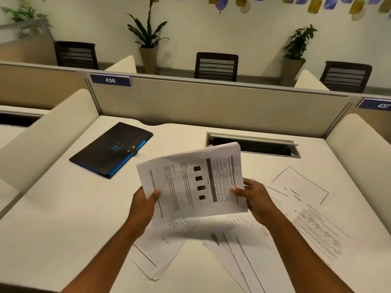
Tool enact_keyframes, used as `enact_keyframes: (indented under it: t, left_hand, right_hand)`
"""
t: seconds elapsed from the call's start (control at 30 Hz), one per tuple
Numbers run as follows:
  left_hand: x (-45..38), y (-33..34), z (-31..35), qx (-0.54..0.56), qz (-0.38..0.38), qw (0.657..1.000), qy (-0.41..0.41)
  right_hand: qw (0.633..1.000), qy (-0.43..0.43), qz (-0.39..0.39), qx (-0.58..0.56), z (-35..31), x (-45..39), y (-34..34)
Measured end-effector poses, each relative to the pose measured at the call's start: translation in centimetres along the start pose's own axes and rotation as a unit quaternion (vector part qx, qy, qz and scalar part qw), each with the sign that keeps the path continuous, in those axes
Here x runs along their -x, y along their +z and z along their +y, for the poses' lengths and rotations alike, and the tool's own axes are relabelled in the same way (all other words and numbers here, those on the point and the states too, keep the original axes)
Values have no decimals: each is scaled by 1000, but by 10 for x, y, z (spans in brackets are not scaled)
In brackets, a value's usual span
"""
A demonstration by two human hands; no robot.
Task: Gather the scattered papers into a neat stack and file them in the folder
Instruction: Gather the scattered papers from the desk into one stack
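Paper fills your two hands: a thin, slightly fanned stack of printed sheets [196, 182] is held above the bench [63, 208], tilted so its printed face looks up at you, with lines of text, a grey table and four small dark squares on the top page. Your left hand [143, 205] keeps its grip on the stack's lower left edge, thumb on top and fingers hidden beneath; your right hand [257, 199] pinches the right edge the same way, thumb pressed on the page. Below, loose sheets [243, 246] lie flat and overlapping on the smooth, pale bench, some blurred, some cut off by the picture's bottom edge and partly covered by your forearms. More pages [313, 220] spread to the right, one bearing a slanted rectangular outline; their print is too small to read. Well apart, at the far left, the folder [112, 149] lies closed and flat, matte black with bright blue edging and a small blue emblem. A rectangular cable slot [254, 144] with a metal flap sits just behind the raised stack, its near left corner hidden by it.
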State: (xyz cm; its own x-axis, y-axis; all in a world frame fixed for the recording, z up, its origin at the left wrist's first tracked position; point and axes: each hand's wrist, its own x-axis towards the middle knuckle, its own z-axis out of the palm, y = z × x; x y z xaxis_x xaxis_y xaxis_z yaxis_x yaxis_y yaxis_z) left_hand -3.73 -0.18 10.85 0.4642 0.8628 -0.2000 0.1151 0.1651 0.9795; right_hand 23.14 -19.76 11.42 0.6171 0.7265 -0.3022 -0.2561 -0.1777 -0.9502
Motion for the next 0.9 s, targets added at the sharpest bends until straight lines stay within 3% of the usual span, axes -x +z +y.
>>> enact_keyframes:
  t: [0.1,0.27,0.47,0.7,0.8,0.9]
  left_hand:
    - [5,15,0,-20,16,999,34]
    - [14,34,-2,-8,80,993,83]
    - [18,24,-26,-29,81,994,69]
    - [21,22,-32,-51,78,993,77]
    - [24,21,-34,-57,74,993,75]
    - [24,22,-34,-74,78,992,68]
  right_hand:
    - [994,-58,44,83,0,1,19]
    - [971,-135,188,54,24,15,57]
    - [977,-102,174,69,51,21,68]
    - [966,-164,181,90,51,25,78]
    - [924,-253,207,199,46,28,71]
    - [836,-330,218,380,42,25,60]
